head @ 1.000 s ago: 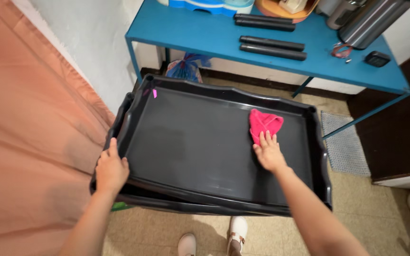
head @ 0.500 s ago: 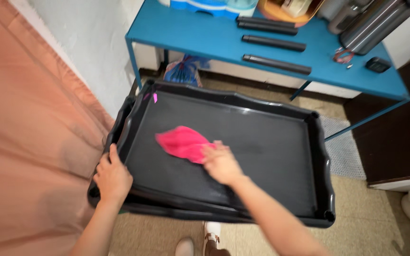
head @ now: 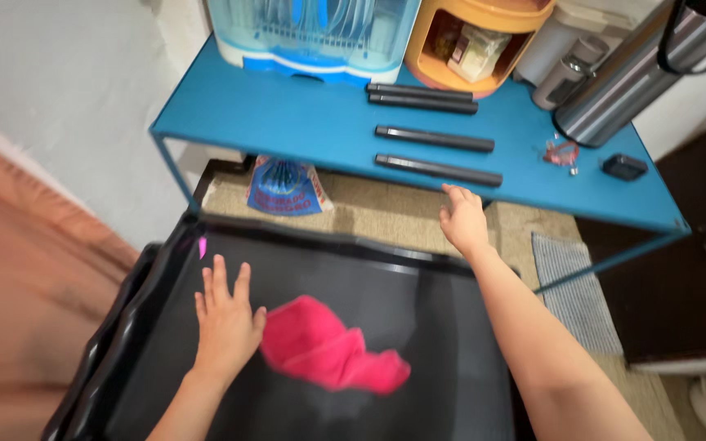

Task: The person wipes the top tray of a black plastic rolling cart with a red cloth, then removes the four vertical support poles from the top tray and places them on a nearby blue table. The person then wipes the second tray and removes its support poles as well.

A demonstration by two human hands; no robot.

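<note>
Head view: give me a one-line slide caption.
Left hand flat on a black plastic tray beside a crumpled pink cloth; right hand reaches to the blue metal table's edge.

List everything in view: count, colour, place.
tray: 1, black, foreground; another seems stacked under it
cloth: 1, pink, on the tray
table: 1, blue, beyond the tray
rods: 4, black, on the table
dish rack: 1, blue and white with clear cover, table back left
container: 1, orange, table back
flask: 1, steel, table right
small box: 1, black, table right edge
bag: 1, blue, floor under table
mat: 1, grey, floor right
curtain: 1, orange, left
left hand: flat on tray, beside cloth
right hand: open, at table's front edge near the closest rod
</note>
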